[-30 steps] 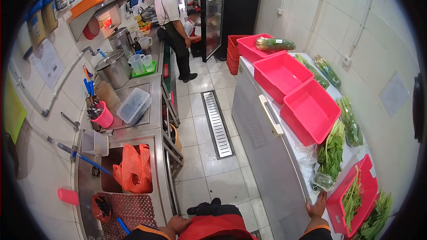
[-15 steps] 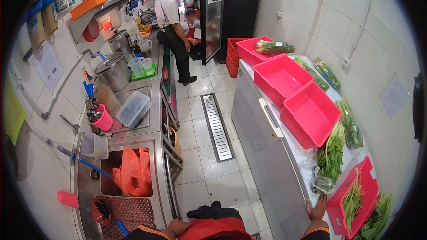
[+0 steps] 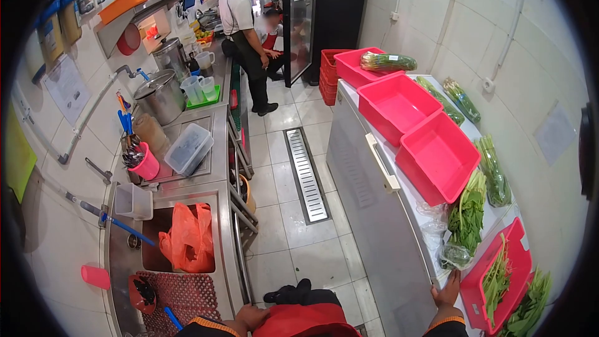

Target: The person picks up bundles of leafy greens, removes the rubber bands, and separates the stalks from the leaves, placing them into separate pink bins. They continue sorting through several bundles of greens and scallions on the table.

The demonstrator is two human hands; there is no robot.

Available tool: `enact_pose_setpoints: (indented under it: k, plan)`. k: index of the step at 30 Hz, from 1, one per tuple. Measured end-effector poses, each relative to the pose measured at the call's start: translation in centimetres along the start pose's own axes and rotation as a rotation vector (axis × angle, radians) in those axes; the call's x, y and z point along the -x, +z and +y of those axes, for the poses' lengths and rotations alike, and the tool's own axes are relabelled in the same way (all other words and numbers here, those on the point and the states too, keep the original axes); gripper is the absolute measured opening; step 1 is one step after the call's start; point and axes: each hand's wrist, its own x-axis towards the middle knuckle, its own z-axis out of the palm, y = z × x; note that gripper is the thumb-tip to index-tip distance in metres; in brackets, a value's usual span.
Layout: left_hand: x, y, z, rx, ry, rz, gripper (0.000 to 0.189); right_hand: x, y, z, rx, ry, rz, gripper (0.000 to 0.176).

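Observation:
My right hand (image 3: 447, 291) rests on the front edge of the white chest freezer (image 3: 380, 212), its fingers stretched out and nothing in them. Just beyond the fingertips lie a clear plastic-wrapped bundle (image 3: 455, 254) and leafy greens (image 3: 468, 215). To the right of that hand, a pink tub (image 3: 508, 274) holds more long-stemmed greens (image 3: 497, 284). My left hand (image 3: 251, 317) is low at my red apron (image 3: 302, 323), beside the edge of the steel sink counter (image 3: 228, 262). Its fingers are mostly hidden.
Pink tubs (image 3: 399, 103) and bagged vegetables (image 3: 493, 175) line the freezer top. An orange plastic bag (image 3: 187, 240) fills the sink basin. A floor drain (image 3: 306, 175) runs along the aisle. Farther off, one person (image 3: 243, 37) stands and another (image 3: 271, 28) crouches by the open dark-framed door (image 3: 298, 25).
The view has shifted very slightly. The crouching person's head has moved a little to the right and up. My two hands stay in the same places.

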Motion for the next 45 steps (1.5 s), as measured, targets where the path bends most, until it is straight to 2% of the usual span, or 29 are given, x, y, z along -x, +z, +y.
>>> enact_pose_setpoints:
  k: [13, 14, 16, 19, 22, 26, 31, 34, 37, 40, 44, 45]
  plan:
    - [-0.4, 1.4, -0.8, -0.013, 0.021, 0.031, 0.028, 0.1, 0.7, 0.7, 0.007, -0.030, 0.042, 0.106]
    - [-0.8, 2.8, -1.5, 0.052, 0.007, 0.047, 0.037, 0.1, 0.8, 0.8, 0.003, -0.031, 0.041, 0.107]
    - [-1.8, 4.8, -2.2, 0.181, -0.019, 0.078, 0.066, 0.1, 0.6, 0.7, -0.005, -0.033, 0.038, 0.107]
    - [-1.1, 3.4, -1.7, 0.064, 0.086, 0.137, 0.075, 0.2, 0.6, 0.6, 0.013, -0.027, 0.032, 0.107]
    - [1.4, -5.5, 2.4, 0.107, 0.105, 0.086, 0.073, 0.1, 0.6, 0.7, 0.024, -0.023, 0.025, 0.109]
    - [-0.9, 2.4, -1.0, 0.080, 0.047, 0.125, 0.067, 0.1, 0.4, 0.5, -0.007, 0.004, 0.002, 0.109]
    - [-1.5, 4.3, -2.2, 0.062, 0.098, 0.204, 0.060, 0.1, 0.6, 0.8, -0.006, -0.020, 0.014, 0.109]
    - [-1.9, 5.2, -2.5, 0.247, -0.026, 0.175, 0.055, 0.1, 0.8, 1.1, -0.026, -0.050, 0.029, 0.109]
    - [-1.3, 5.4, -3.0, 0.154, 0.177, 0.369, 0.051, 0.2, 0.6, 0.9, 0.002, -0.036, 0.015, 0.109]
    - [-1.2, 5.4, -2.9, 0.200, 0.217, 0.505, 0.048, 0.2, 0.1, 0.2, -0.008, 0.001, -0.006, 0.109]
    - [-1.0, 4.4, -2.8, 0.137, 0.148, 0.247, 0.051, 0.1, 0.9, 1.1, -0.001, -0.015, 0.016, 0.110]
    - [0.0, 0.4, -0.8, 0.124, 0.103, 0.173, 0.052, 0.1, 1.1, 1.3, -0.001, -0.018, 0.022, 0.110]
